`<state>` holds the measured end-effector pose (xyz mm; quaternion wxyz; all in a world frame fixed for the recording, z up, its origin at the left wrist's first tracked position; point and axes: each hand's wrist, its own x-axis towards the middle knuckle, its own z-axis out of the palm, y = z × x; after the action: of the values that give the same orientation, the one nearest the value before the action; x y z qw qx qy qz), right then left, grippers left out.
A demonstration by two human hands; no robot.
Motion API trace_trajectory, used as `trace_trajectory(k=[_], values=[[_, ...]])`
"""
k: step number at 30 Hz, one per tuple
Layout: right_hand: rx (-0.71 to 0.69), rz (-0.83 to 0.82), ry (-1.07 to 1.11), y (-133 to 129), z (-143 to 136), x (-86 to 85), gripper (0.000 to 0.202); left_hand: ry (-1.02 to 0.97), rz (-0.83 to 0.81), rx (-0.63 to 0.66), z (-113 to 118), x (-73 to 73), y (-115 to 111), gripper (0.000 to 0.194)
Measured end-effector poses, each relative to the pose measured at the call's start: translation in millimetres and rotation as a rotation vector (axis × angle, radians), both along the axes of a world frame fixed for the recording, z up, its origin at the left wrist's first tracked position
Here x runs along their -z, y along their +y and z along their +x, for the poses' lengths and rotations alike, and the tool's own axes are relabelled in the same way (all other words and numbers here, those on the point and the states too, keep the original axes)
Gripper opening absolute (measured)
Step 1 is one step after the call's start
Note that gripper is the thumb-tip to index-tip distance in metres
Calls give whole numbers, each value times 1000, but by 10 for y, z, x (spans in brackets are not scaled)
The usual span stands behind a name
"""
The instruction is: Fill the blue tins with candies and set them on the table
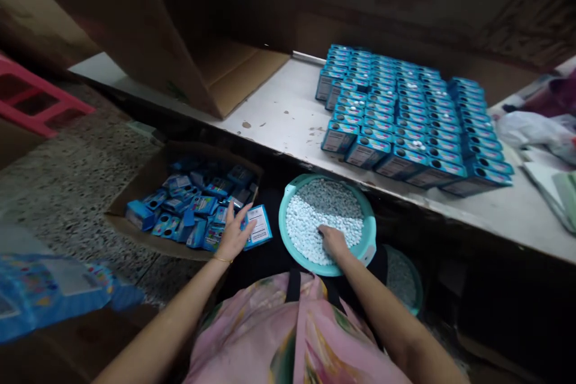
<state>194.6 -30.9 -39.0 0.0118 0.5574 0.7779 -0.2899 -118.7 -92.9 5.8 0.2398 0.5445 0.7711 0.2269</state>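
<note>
My left hand (233, 236) is over the near right edge of a carton (121, 204) full of small blue packets and boxes (204, 205). Its fingers are spread. Beside its thumb side, a blue box with a white printed panel (258, 227) juts past the carton's rim; whether the hand touches it is unclear. In a turquoise basin (282, 216) of small white pellets (301, 225), my right hand (333, 242) rests with curled fingers. A small dark spot shows at its fingertips, and what they hold is hidden.
Rows of upright blue boxes (405, 120) stand on a worn white table (274, 126). An open large carton (243, 72) lies on it. A second basin (405, 279) sits lower right. A blue printed bag (58, 294) is at left, below a red plastic stool (40, 96).
</note>
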Motion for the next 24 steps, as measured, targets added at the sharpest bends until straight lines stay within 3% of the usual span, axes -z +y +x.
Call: trace_trajectory(k=[4,6,8,13,17,21,24], values=[[50,1,93,52,-29,-5,28,105,-30,449,-77,-100,-118,50],[81,-29,180,80,20,-4,25,98,-56,652,-139,-130,-183,74],[113,-63,270,100,83,15,25,111,-50,730,-175,-124,-209,93],[158,-122,417,89,246,44,29,94,63,509,-94,-118,-87,77],[177,-131,432,31,378,-47,28,44,122,334,131,-372,43,54],[277,-149,532,2,550,-323,30,47,137,376,463,-602,183,41],[311,-149,570,18,672,-693,33,47,109,423,706,-590,307,41]])
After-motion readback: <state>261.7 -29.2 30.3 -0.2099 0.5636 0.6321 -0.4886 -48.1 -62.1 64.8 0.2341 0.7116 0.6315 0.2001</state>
